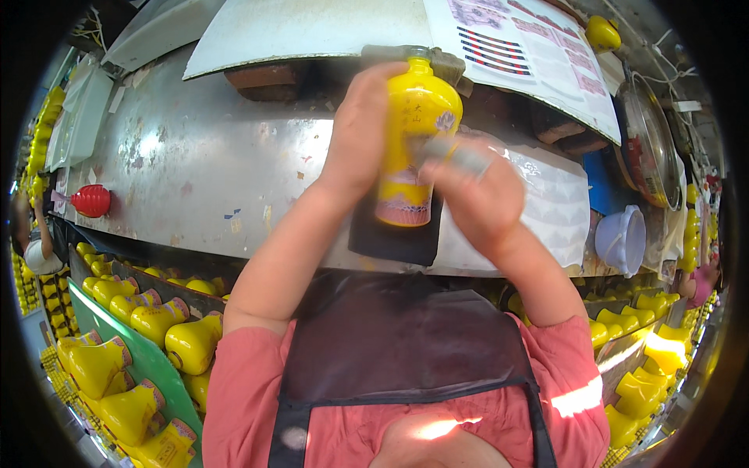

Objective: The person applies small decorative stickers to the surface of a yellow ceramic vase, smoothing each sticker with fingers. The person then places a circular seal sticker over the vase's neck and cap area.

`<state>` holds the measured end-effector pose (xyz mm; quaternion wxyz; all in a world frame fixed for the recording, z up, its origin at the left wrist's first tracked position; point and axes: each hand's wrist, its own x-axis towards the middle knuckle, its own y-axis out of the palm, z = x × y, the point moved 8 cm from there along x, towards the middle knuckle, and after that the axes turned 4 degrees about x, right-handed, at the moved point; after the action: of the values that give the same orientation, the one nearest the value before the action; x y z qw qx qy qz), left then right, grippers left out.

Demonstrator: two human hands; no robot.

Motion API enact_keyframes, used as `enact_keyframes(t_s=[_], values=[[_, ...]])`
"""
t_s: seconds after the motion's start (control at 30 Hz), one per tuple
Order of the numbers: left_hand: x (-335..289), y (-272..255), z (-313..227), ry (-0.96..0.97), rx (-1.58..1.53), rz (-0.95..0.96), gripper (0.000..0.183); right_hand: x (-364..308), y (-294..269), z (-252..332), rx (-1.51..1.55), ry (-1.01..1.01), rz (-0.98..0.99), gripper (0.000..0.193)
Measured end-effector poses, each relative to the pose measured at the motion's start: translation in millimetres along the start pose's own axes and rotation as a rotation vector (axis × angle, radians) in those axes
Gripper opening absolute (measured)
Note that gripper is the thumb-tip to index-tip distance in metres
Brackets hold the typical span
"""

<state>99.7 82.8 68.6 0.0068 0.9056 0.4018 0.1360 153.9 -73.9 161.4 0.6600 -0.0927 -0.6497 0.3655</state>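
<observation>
Neck toward the far edge of the surface (265, 164), the yellow bottle (417, 113) lies between left hand (360, 121), clasping it, and right hand (485, 195), gripping a blurred tool (470, 161).

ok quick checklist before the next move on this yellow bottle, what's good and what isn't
1. Bottle steadied: ok, the left hand is against the left side of the yellow bottle.
2. Tool in hand: ok, the right hand holds a greyish tool; blur hides its exact kind.
3. Tool clear of the bottle: cannot tell, it overlaps the bottle's front in view, but contact is unclear.
4. Dark pad in place: ok, it shows around the bottle's base.
5. White patterned sheet nearby: ok, it lies on the right.
6. Bottle's pattern free of wrinkles: cannot tell, too small and partly covered.
</observation>
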Motion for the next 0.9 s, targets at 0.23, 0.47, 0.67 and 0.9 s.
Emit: enact_keyframes(t_s=[0.23, 0.47, 0.67, 0.9], values=[[0, 5, -10, -0.049, -0.141, 0.042, 0.041, -12, 13, 37, -0.049, 0.006, 0.132, 0.023], [3, 5, -15, -0.072, -0.057, 0.138, 0.063, 0, 36, 52, -0.068, -0.039, 0.323, 0.012], [3, 5, -18, -0.115, -0.195, 0.172, 0.059, 5, 51, 58, 0.078, -0.071, 0.480, 0.012], [2, 2, -4, 0.019, 0.265, -0.036, 0.047, 1, -5, -12, 0.022, 0.068, 0.033, 0.032]])
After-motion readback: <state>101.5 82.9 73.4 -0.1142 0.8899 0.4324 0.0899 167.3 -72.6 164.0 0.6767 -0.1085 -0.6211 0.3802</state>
